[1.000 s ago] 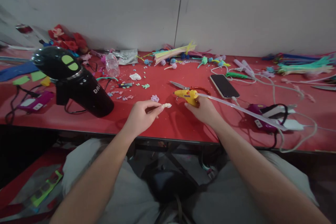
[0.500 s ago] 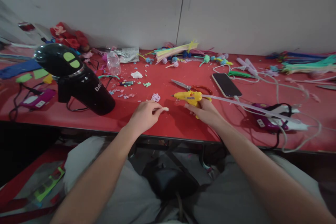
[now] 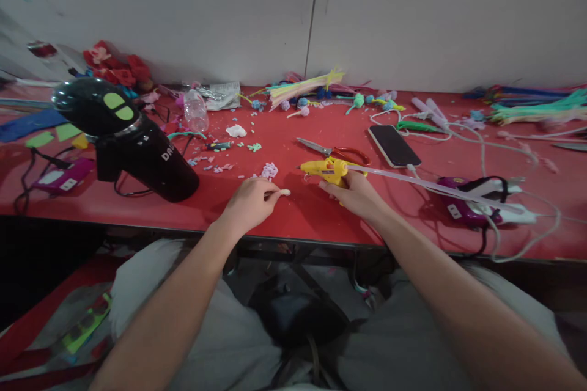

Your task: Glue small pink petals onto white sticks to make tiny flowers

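Between thumb and fingers, my left hand [image 3: 251, 203] pinches a small whitish fuzzy piece [image 3: 285, 192], perhaps a bit of pipe cleaner. My right hand [image 3: 355, 192] is wrapped round the handle of a yellow glue gun [image 3: 324, 168], its nozzle pointing left towards my left hand but apart from the piece. A long clear glue stick [image 3: 413, 182] sticks out of the gun's back end to the right. Just beyond my left hand lies a little heap of lilac pieces [image 3: 269, 170]. Scissors with red handles [image 3: 325, 150] lie behind the glue gun.
A black tumbler [image 3: 156, 153] leans at left near a plastic bottle [image 3: 195, 111]. A phone [image 3: 393, 146] and a purple power strip [image 3: 463, 200] with cables lie at right. Pipe cleaners [image 3: 302, 90] line the back by the wall. The red table's front edge [image 3: 298, 238] is close to my lap.
The view has shifted very slightly. My left hand still pinches the whitish piece and my right hand still holds the glue gun, both in almost the same place.
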`<state>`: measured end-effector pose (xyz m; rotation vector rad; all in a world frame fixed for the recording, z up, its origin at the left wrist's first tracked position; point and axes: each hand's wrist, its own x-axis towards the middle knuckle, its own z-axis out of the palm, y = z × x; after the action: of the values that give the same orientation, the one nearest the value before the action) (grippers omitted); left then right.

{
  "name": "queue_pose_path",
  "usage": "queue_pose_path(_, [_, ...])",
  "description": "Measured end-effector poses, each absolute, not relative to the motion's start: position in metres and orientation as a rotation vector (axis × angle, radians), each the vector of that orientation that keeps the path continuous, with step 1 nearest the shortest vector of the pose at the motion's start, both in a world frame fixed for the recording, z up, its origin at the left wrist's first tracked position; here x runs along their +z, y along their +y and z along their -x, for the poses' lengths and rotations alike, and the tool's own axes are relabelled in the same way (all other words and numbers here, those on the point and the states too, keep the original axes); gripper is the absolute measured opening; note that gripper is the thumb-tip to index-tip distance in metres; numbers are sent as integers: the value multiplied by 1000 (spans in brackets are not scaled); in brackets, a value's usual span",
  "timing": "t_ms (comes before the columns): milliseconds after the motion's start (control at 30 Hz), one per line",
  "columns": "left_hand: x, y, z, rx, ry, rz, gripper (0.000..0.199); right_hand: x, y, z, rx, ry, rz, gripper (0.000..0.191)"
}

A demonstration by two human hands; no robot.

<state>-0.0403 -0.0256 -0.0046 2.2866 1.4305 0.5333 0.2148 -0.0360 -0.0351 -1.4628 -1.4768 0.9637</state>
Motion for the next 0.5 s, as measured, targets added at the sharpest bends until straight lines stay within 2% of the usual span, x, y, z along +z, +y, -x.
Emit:
queue_pose_path(333, [-6, -25, 42, 592, 1395, -2246, 17, -33, -37, -213, 950, -1481, 1477, 33])
queue_pose_path(500, [-2, -24, 44, 712, 1379, -2114, 25, -26, -40, -212, 1039, -1419, 1453, 35])
